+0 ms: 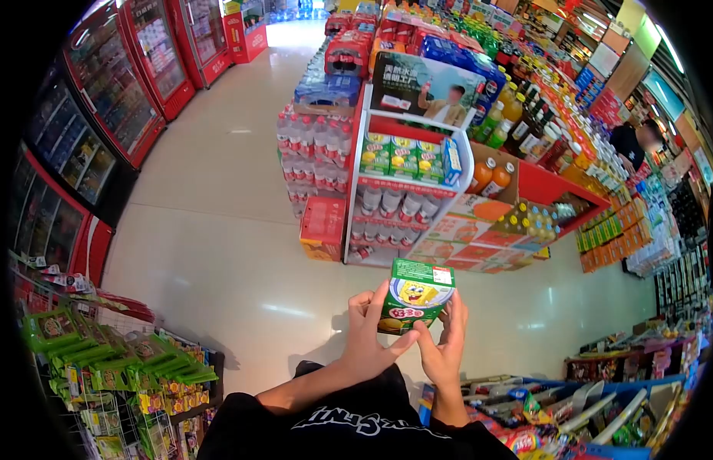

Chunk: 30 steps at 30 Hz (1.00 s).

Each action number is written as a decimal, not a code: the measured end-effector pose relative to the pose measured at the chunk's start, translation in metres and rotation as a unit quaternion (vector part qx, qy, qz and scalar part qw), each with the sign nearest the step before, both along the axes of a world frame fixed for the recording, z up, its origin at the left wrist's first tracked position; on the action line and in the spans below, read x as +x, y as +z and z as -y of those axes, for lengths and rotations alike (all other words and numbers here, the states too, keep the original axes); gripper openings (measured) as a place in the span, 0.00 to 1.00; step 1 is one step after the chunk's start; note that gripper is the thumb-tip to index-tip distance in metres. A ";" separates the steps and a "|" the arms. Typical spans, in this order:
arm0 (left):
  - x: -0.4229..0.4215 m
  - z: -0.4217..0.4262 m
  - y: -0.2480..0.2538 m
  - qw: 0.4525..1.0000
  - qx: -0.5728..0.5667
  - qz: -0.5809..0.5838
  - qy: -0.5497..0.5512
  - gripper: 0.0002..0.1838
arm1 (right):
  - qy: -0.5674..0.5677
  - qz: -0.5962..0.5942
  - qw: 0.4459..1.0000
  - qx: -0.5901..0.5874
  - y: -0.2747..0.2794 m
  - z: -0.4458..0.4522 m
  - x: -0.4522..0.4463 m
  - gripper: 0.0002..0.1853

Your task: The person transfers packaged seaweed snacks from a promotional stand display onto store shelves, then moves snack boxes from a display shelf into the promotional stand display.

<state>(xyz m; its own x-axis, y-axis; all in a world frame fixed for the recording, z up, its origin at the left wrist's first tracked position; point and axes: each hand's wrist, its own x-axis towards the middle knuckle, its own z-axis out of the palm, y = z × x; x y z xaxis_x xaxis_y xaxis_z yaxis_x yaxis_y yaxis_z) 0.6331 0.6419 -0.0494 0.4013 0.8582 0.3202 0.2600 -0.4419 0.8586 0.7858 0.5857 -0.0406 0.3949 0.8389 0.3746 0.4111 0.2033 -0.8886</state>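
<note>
Holding a green SpongeBob box [418,296] between left hand [366,331] and right hand [444,335], with fingers part-curled against opposite sides and thumbs near its lower edge; held above the floor [218,268], near the white display rack [358,153].

Head-worn camera looks forward and steeply down.

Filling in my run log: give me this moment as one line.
left hand: grips green box | right hand: grips other side | box: cartoon character facing camera | ahead: white display shelf, more boxes
</note>
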 end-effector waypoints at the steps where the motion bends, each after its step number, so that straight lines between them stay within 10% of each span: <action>1: 0.009 -0.017 -0.001 1.000 -0.002 -0.003 0.003 0.58 | 0.005 0.003 1.000 -0.009 -0.001 -0.017 0.011 0.41; 7: 0.066 -0.119 0.003 1.000 -0.012 -0.008 0.004 0.55 | 0.048 -0.032 0.998 -0.037 -0.005 -0.119 0.083 0.42; 14: 0.116 -0.208 -0.013 0.998 -0.027 -0.036 0.054 0.55 | 0.069 -0.259 0.963 0.021 -0.065 -0.231 0.130 0.21; 30: 0.156 -0.377 -0.081 0.989 -0.034 -0.123 0.070 0.58 | 0.098 -0.187 0.957 -0.197 -0.128 -0.421 0.155 0.37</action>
<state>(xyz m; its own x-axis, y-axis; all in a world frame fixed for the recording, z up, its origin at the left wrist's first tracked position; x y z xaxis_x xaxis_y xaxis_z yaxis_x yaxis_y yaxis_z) 0.7896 1.0191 -0.1304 0.3356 0.9270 0.1674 0.5201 -0.3305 0.7876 0.9403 1.0069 -0.1688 0.2600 0.9577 -0.1230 0.0381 -0.1375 -0.9898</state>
